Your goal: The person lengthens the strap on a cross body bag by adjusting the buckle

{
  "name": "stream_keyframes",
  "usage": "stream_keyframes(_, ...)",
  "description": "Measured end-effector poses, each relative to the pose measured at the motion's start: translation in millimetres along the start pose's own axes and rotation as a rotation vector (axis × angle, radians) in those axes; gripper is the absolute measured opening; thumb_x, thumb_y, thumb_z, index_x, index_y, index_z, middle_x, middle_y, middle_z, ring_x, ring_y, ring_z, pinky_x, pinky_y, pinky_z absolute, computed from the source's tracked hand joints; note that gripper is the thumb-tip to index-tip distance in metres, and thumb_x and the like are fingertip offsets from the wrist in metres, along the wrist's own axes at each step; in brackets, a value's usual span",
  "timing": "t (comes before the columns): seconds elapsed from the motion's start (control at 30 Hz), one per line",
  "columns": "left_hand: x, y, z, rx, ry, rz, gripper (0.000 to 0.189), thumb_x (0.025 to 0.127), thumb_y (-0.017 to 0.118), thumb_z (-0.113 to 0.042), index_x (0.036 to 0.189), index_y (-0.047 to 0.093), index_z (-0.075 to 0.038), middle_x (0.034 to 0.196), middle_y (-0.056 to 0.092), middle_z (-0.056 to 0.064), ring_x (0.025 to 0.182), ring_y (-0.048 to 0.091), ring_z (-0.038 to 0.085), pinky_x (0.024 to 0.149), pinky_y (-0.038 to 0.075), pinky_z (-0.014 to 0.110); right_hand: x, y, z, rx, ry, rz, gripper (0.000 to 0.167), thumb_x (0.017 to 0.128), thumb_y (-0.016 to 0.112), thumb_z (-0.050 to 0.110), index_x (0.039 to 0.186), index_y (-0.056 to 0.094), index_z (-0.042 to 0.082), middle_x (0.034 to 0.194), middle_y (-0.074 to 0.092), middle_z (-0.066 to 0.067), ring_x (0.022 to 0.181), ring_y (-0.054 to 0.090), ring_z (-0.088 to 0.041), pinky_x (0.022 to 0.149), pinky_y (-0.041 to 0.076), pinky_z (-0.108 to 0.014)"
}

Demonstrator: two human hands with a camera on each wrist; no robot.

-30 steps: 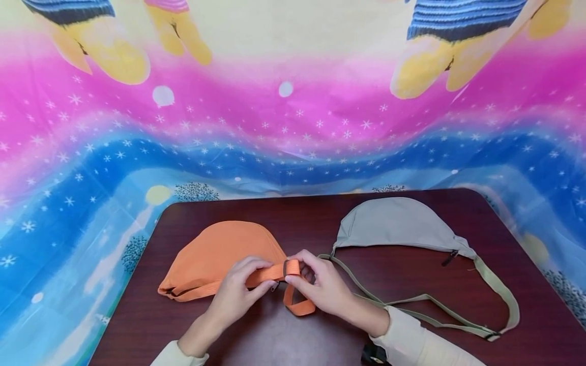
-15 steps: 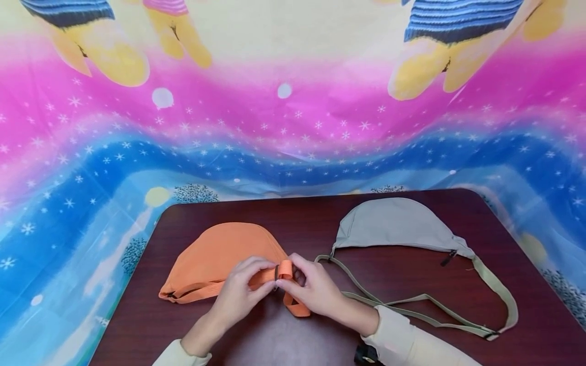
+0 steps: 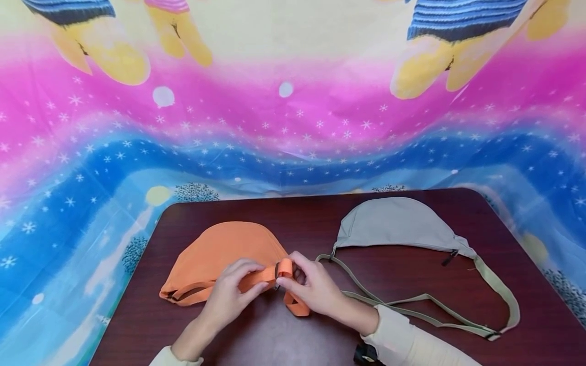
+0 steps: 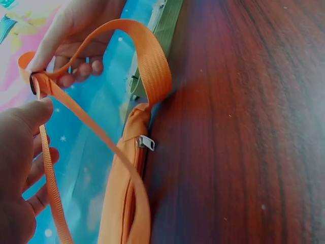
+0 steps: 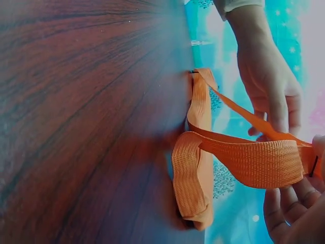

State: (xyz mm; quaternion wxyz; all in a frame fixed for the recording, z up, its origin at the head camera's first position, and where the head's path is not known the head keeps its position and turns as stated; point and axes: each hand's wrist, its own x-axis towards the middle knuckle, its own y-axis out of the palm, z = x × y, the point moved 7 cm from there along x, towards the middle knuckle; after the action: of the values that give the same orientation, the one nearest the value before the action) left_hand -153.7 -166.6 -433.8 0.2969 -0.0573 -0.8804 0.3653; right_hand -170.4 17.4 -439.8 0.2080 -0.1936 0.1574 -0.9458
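An orange waist bag [image 3: 220,249] lies on the left of the dark table, its zipper pull [image 4: 147,143] showing in the left wrist view. Its orange strap [image 5: 254,157] is raised off the tabletop between both hands. My left hand [image 3: 231,292] pinches the strap between thumb and fingers, just left of a dark slider buckle [image 3: 276,270]. At the buckle, my right hand [image 3: 316,284] pinches the strap where it folds into a small loop. Below the right hand hangs another loop of strap. In the right wrist view, part of the right hand is cut off by the frame edge.
A grey waist bag [image 3: 396,223] lies at the back right of the table [image 3: 284,345]. Its green strap [image 3: 496,284] spreads toward the front, passing near the right forearm. A patterned cloth [image 3: 293,112] hangs behind. Something black [image 3: 366,354] sits under the right sleeve.
The right hand and the buckle have shifted slightly left with the strap. The left hand has slid a little left along the strap, away from the buckle. The grey bag stays put.
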Motion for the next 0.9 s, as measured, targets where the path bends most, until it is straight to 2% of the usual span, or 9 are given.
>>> stream_keyframes(0.17,3.8,1.5,-3.9,-0.029,0.026,-0.001,0.037,0.081,0.088,-0.017,0.114,0.072,-0.022,0.110,0.066,-0.016,0.100,0.062,0.008,0.086,0.051,0.035,2.0,8.4,-4.5,0.010,0.035,0.034,0.021,0.096,0.074,0.029,0.108,0.061,0.019,0.072,0.058,0.008,0.056,0.051,-0.008,0.051,0.042,-0.020)
stream_keyframes(0.33,4.3,3.0,-5.2,-0.058,0.051,-0.001,0.037,0.081,0.087,-0.014,0.114,0.072,-0.021,0.109,0.066,-0.014,0.100,0.062,0.009,0.085,0.052,0.032,4.9,15.7,-5.6,-0.016,0.024,0.040,0.023,0.096,0.073,0.031,0.111,0.062,0.018,0.073,0.057,0.011,0.057,0.050,-0.004,0.052,0.042,-0.019)
stream_keyframes(0.5,3.1,3.8,-1.9,-0.063,0.026,0.016,0.036,0.083,0.086,-0.019,0.116,0.071,-0.022,0.111,0.066,-0.013,0.102,0.062,0.009,0.085,0.054,0.030,7.7,17.0,-3.6,-0.025,-0.007,0.018,0.019,0.095,0.075,0.026,0.106,0.062,0.017,0.070,0.056,0.011,0.057,0.049,-0.001,0.052,0.041,-0.018)
stream_keyframes(0.67,-2.8,0.6,5.5,-0.045,-0.010,0.034,0.042,0.081,0.088,-0.018,0.119,0.069,-0.020,0.114,0.066,-0.013,0.103,0.063,0.009,0.085,0.056,0.033,8.7,18.1,-3.1,-0.014,0.006,0.031,0.017,0.096,0.074,0.025,0.102,0.060,0.017,0.068,0.054,0.010,0.056,0.049,-0.004,0.052,0.040,-0.018)
stream_keyframes(0.9,-13.3,-7.8,19.1,0.007,-0.026,0.018,0.042,0.079,0.089,-0.015,0.116,0.071,-0.020,0.113,0.066,-0.013,0.102,0.064,0.009,0.083,0.056,0.035,9.8,16.1,-1.2,0.006,0.007,0.030,0.016,0.097,0.072,0.025,0.104,0.060,0.017,0.069,0.058,0.007,0.056,0.053,-0.007,0.052,0.043,-0.020)
